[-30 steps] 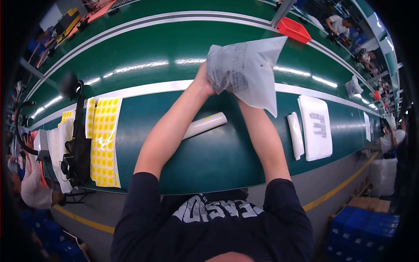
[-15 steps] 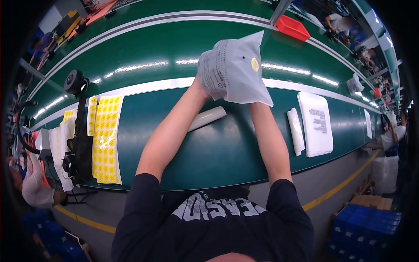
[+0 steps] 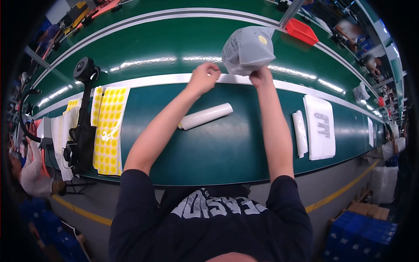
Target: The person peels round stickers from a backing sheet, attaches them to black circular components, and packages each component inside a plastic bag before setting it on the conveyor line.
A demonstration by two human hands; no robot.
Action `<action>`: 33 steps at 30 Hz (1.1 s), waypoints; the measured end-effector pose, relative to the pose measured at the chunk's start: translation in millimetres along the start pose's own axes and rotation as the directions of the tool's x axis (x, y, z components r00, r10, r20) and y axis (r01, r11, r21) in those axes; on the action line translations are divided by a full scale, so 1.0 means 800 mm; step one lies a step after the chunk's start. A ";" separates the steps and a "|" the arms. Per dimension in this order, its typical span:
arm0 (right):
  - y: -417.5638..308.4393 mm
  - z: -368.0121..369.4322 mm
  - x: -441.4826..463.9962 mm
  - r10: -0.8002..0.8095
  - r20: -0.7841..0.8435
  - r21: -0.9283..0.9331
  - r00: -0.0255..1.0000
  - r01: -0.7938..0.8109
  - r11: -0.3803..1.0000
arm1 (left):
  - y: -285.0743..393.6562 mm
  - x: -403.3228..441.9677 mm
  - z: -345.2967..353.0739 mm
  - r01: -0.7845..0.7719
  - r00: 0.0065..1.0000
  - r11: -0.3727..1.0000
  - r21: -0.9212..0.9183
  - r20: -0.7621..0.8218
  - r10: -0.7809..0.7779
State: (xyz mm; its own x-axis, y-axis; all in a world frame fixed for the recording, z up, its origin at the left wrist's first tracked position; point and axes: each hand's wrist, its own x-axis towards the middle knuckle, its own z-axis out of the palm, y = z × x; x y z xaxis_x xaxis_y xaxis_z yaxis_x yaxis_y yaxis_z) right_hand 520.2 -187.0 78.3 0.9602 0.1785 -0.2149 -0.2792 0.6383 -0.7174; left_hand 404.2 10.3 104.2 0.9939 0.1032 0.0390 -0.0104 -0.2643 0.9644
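Grip of the right hand (image 3: 261, 77) is closed on the near edge of a puffy grey plastic bag (image 3: 249, 50); the bag is up just past it; the left hand (image 3: 203, 79) is loose, left of the bag; a shiny white roll (image 3: 208, 116) lies slanted on the green tabletop (image 3: 209, 153).

A frosted printed plastic bag (image 3: 248, 51) with a round yellow sticker (image 3: 262, 39), bulging and folded, is held over the far green surface (image 3: 174, 41).
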 end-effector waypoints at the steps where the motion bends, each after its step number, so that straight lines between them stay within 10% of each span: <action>1: -0.004 -0.006 0.013 -0.018 -0.017 -0.052 1.000 0.017 0.999 | 0.002 -0.010 -0.020 0.022 1.000 0.999 -0.032 0.021 -0.022; 12: -0.004 -0.036 0.102 -0.023 -0.174 -0.370 0.984 -0.043 0.928 | -0.010 -0.158 -0.088 -0.078 0.960 0.933 0.351 0.279 -0.025; 18: -0.030 -0.014 0.070 -0.585 0.020 -0.992 0.811 -0.058 -0.115 | -0.012 -0.181 -0.060 -0.158 0.972 0.904 0.398 0.223 0.071; 24: -0.004 -0.067 0.035 -0.735 0.006 -0.913 0.678 0.303 0.273 | -0.014 -0.177 -0.053 -0.111 0.990 0.960 0.256 0.115 0.083; 27: -0.002 -0.033 -0.073 -0.274 0.026 -0.795 0.961 0.186 0.577 | -0.013 -0.175 -0.048 -0.199 0.979 0.959 0.200 0.007 0.202; 33: -0.008 0.019 -0.206 0.162 0.092 -0.676 0.983 -0.057 0.735 | -0.002 -0.179 -0.035 -0.422 0.864 0.818 0.392 -0.099 0.493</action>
State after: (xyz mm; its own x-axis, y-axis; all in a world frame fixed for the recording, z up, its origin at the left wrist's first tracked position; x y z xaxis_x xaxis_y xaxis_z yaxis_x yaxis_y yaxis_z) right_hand 363.9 -209.0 128.2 0.8992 0.3474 -0.2660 -0.2664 -0.0478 -0.9627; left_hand 258.8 23.1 104.1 0.8431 0.0536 0.5350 -0.3846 -0.6352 0.6697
